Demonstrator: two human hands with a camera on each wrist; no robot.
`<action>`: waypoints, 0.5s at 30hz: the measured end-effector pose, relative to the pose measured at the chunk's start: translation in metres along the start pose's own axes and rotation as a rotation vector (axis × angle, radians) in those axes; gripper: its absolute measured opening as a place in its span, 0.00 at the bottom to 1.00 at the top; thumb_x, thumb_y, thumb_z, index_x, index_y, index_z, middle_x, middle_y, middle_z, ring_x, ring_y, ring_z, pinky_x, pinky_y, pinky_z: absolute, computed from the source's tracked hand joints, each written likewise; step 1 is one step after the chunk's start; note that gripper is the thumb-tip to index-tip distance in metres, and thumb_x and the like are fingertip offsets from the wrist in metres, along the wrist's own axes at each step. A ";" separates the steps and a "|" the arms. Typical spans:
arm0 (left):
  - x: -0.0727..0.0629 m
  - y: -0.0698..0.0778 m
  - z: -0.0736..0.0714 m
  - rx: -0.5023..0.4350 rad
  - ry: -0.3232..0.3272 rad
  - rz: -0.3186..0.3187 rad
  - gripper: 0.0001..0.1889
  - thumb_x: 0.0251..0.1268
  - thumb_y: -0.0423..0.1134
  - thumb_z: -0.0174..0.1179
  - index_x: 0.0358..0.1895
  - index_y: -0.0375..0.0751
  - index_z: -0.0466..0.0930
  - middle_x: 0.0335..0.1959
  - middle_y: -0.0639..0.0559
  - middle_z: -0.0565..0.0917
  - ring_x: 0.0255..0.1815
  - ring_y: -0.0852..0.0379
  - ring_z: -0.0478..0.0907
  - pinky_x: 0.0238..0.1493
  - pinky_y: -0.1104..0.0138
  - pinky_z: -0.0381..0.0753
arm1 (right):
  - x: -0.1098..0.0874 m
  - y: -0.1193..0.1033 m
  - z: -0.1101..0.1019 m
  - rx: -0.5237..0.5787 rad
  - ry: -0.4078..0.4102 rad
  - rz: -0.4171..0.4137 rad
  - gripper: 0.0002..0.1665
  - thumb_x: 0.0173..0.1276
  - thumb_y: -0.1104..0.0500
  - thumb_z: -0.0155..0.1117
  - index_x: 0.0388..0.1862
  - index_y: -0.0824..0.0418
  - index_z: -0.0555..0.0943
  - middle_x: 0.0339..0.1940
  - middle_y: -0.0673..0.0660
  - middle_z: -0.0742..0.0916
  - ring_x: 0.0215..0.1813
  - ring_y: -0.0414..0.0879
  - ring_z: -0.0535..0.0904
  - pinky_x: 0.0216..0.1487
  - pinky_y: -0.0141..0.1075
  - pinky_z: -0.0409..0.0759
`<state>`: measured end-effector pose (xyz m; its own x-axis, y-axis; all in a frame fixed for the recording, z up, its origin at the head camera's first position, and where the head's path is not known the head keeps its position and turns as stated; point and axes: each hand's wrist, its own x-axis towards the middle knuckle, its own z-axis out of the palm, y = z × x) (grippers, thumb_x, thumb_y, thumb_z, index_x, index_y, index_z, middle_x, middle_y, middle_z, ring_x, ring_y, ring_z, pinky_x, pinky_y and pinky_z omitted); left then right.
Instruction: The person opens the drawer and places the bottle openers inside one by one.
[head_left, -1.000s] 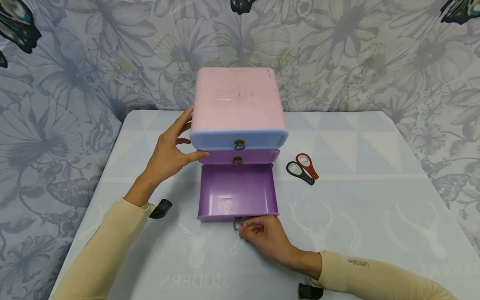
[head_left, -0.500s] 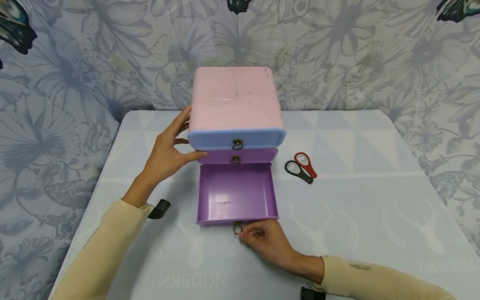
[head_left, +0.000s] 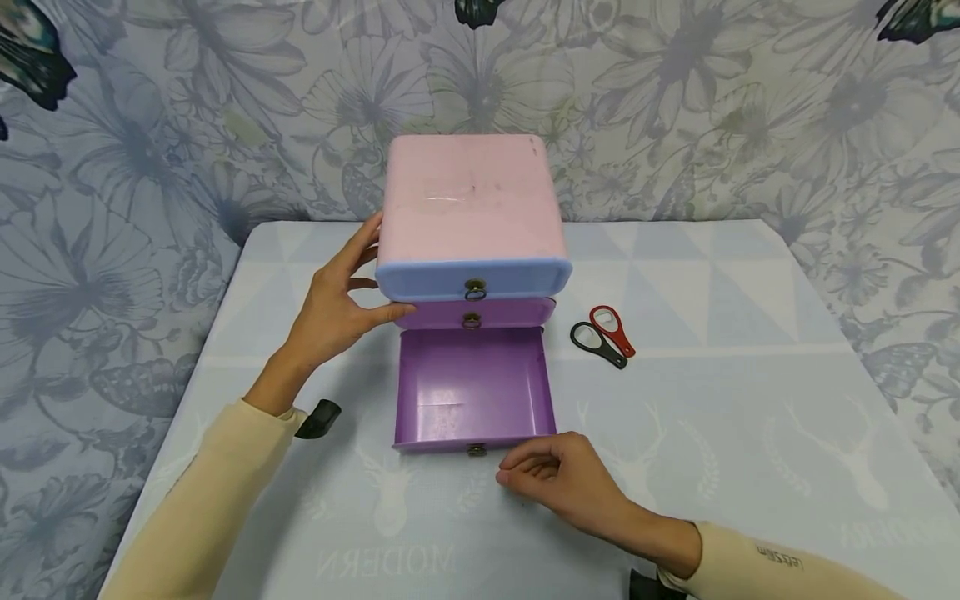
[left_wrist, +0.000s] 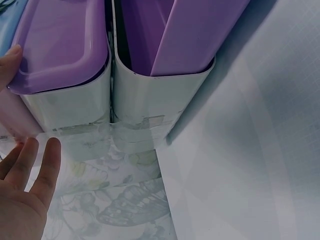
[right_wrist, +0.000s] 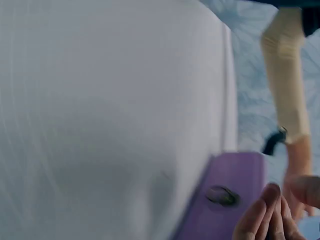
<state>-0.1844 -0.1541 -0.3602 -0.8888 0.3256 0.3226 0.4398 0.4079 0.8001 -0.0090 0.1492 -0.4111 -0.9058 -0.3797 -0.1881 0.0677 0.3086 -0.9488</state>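
Note:
A small drawer cabinet with a pink top (head_left: 472, 200) stands on the table. Its blue top drawer (head_left: 420, 281) and purple middle drawer (head_left: 517, 313) are pushed in; the purple bottom drawer (head_left: 472, 383) is pulled far out with nothing in it. My left hand (head_left: 330, 308) braces the cabinet's left side with spread fingers, its thumb on the middle drawer's front edge. Just right of the bottom drawer's ring pull (right_wrist: 223, 196), my right hand (head_left: 566, 479) hovers with loosely bent fingers, holding nothing. In the left wrist view, white cabinet walls (left_wrist: 75, 107) show beside the drawers.
Right of the cabinet lie two small loop-handled pieces, one black (head_left: 597, 344) and one red (head_left: 613, 331). A printed cloth (head_left: 712, 400) covers the table. Flowered fabric (head_left: 675, 108) hangs behind the table's back edge.
The bottom drawer has come slightly further toward me. My right hand has let go of its ring pull and moved off to the right. My left hand stays on the cabinet.

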 end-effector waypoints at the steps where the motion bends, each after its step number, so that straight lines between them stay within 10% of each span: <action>1: 0.000 0.000 0.000 -0.001 0.001 -0.003 0.61 0.47 0.30 0.79 0.81 0.66 0.49 0.77 0.55 0.64 0.74 0.54 0.67 0.55 0.52 0.79 | -0.001 -0.003 -0.004 -0.008 -0.002 -0.010 0.10 0.66 0.54 0.72 0.38 0.59 0.89 0.34 0.52 0.91 0.35 0.40 0.86 0.37 0.34 0.85; 15: -0.002 0.018 -0.001 -0.011 -0.002 -0.010 0.60 0.48 0.28 0.78 0.81 0.62 0.49 0.78 0.54 0.64 0.73 0.52 0.68 0.55 0.62 0.79 | 0.005 -0.002 -0.055 -0.131 0.107 -0.055 0.13 0.66 0.55 0.73 0.44 0.62 0.88 0.35 0.51 0.91 0.37 0.42 0.87 0.37 0.34 0.85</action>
<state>-0.1745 -0.1484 -0.3465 -0.8929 0.3235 0.3133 0.4294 0.4021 0.8087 -0.0370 0.1948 -0.3964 -0.9466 -0.3057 -0.1024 -0.0315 0.4037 -0.9143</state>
